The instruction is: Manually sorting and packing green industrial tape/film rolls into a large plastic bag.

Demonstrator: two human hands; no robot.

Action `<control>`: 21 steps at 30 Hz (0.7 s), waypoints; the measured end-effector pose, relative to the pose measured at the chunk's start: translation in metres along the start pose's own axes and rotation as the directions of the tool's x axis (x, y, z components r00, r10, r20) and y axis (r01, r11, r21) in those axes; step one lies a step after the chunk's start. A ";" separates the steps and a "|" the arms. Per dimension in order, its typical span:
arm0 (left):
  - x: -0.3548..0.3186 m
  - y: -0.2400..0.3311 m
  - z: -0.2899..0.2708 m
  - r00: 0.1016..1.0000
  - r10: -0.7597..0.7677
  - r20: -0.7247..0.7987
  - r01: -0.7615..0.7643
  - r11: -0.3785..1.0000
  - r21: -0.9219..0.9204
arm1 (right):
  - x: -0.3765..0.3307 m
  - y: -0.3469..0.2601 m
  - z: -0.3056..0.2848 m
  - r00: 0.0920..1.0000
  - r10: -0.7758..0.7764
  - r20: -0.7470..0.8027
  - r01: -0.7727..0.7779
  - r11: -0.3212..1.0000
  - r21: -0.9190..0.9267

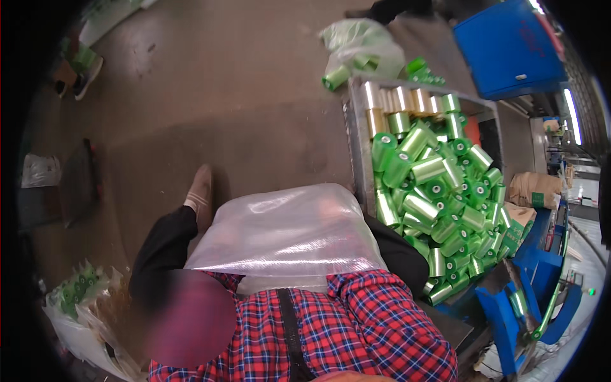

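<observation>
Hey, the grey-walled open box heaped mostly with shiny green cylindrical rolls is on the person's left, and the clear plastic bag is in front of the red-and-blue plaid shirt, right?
Not quite: the head view shows the box of rolls on the person's right. The bag is in front of the shirt.

One clear plastic bag (273, 245) was spread across the lap at lower centre; the right hand (332, 209) showed only faintly through its film, fingers indistinct. Red-and-blue plaid clothing (324, 325) filled the bottom edge. At right of centre stood one grey crate (361, 153), heaped with shiny green rolls (428, 169), a few upper ones gold-toned. One translucent sack (363, 41) lay above the crate; one blue box (506, 51) occupied the upper right, one bag of green pieces (79, 286) the lower left.
</observation>
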State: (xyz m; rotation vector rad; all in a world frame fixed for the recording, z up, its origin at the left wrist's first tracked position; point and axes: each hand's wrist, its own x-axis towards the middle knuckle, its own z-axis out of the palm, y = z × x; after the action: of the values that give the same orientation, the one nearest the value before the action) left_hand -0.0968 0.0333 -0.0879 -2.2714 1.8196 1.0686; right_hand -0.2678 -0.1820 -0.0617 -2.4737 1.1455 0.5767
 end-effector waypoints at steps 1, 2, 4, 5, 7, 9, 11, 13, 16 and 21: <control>0.006 -0.001 0.001 1.000 -0.002 0.012 0.002 1.000 -0.019 | 0.010 0.006 0.004 1.000 0.009 0.022 -0.009 1.000 -0.002; 0.011 -0.002 0.000 1.000 0.000 0.024 0.001 0.999 -0.040 | 0.019 0.009 0.008 0.999 0.013 0.045 -0.013 1.000 0.001; 0.021 -0.004 -0.002 0.999 0.000 0.047 0.003 0.998 -0.071 | 0.032 0.013 0.014 0.997 0.019 0.078 -0.020 1.000 0.002; 0.024 -0.005 -0.003 0.998 0.002 0.060 0.003 0.997 -0.080 | 0.037 0.013 0.016 0.996 0.022 0.092 -0.023 1.000 0.005; 0.030 -0.007 -0.003 0.997 0.004 0.072 0.002 0.996 -0.086 | 0.042 0.012 0.015 0.993 0.023 0.117 -0.024 1.000 0.009; 0.034 -0.011 0.003 0.997 0.013 0.076 -0.007 0.997 -0.081 | 0.045 0.012 0.010 0.993 0.015 0.120 -0.016 1.000 0.007; 0.039 -0.015 0.014 0.997 0.027 0.069 -0.022 0.997 -0.072 | 0.044 0.013 0.004 0.991 0.003 0.131 -0.004 1.000 0.004; 0.050 -0.019 0.029 0.997 0.054 0.050 -0.051 0.997 -0.051 | 0.041 0.011 -0.003 0.991 -0.021 0.133 0.021 1.000 -0.003; 0.076 -0.018 0.042 0.992 0.129 0.017 -0.128 0.992 -0.014 | 0.025 -0.010 -0.024 0.981 -0.090 0.171 0.089 0.996 0.010; 0.087 0.004 0.013 0.884 0.452 -0.119 -0.457 0.889 -0.021 | -0.016 -0.058 -0.108 0.828 -0.416 0.377 0.346 0.907 0.241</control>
State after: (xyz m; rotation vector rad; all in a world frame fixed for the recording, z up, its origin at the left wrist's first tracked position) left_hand -0.0998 -0.0358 -0.1420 -2.0071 2.4835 1.0586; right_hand -0.2087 -0.1874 0.0465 -2.1971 0.4867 0.8054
